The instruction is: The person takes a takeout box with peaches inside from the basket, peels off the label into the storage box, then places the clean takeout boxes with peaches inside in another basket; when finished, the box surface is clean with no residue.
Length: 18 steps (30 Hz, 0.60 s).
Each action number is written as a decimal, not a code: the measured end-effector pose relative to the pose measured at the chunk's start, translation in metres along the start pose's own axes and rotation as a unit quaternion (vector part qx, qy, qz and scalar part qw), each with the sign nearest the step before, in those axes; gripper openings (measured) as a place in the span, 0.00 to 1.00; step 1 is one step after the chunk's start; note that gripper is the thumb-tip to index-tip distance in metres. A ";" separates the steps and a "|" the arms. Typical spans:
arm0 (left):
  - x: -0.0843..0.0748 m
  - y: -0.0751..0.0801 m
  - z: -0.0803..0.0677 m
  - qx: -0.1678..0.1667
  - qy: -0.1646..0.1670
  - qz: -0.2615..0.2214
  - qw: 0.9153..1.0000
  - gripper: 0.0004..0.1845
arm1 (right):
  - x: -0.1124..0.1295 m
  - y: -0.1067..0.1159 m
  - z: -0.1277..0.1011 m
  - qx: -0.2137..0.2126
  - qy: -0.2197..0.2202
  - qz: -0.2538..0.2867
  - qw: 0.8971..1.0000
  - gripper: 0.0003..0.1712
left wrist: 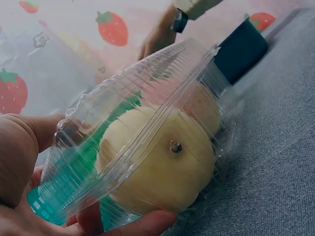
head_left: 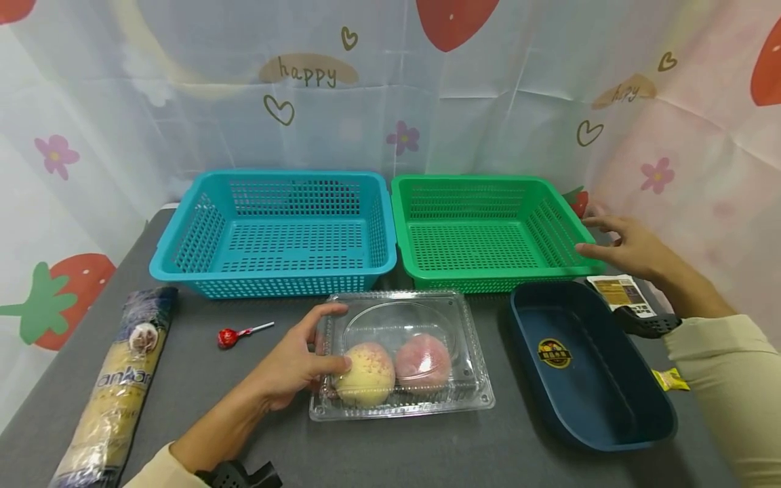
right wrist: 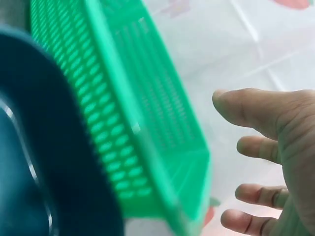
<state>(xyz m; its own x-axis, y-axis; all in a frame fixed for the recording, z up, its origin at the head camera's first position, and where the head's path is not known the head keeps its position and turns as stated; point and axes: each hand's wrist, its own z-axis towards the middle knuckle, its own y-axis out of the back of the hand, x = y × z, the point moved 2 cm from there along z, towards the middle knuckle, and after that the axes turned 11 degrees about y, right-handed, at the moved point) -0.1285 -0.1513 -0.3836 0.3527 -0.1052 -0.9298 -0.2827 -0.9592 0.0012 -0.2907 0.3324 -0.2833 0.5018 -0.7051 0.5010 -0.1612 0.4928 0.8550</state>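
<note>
My left hand (head_left: 293,366) grips the left side of a clear plastic clamshell box (head_left: 403,305), thumb on top and fingers curled around its edge. Inside the box sit a yellowish peach (head_left: 366,374) and a pink peach (head_left: 422,362); the left wrist view shows the yellow one's stem end (left wrist: 175,146). Past the right rim of the green basket (head_left: 470,281), my right hand (head_left: 628,247) hovers with its fingers spread and holds nothing. In the right wrist view its thumb (right wrist: 246,108) is apart from the basket.
A blue basket (head_left: 281,278) stands left of the green one. A dark blue tub (head_left: 610,379) lies at right, with a packet (head_left: 622,295) and a yellow wrapper (head_left: 670,379) beside it. A red lollipop (head_left: 228,338) and a long noodle-like package (head_left: 116,386) lie at left.
</note>
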 end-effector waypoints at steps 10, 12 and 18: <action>-0.001 -0.002 -0.001 0.013 -0.002 -0.033 0.999 0.45 | -0.026 -0.019 -0.008 0.067 -0.041 -0.040 0.996 0.43; -0.001 -0.003 -0.001 0.013 -0.005 -0.039 0.999 0.45 | -0.029 -0.022 -0.009 0.077 -0.047 -0.036 0.995 0.45; 0.000 -0.003 -0.001 0.010 -0.017 -0.048 0.999 0.45 | -0.030 -0.026 -0.009 0.077 -0.042 0.015 0.996 0.46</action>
<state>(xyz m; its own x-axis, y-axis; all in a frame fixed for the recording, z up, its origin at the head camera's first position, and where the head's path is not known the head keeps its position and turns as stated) -0.1270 -0.1489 -0.3829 0.3483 -0.0045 -0.9374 -0.2667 -0.9591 -0.0945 -0.2937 0.3459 -0.3216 0.4237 -0.7347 0.5298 -0.3071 0.4337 0.8471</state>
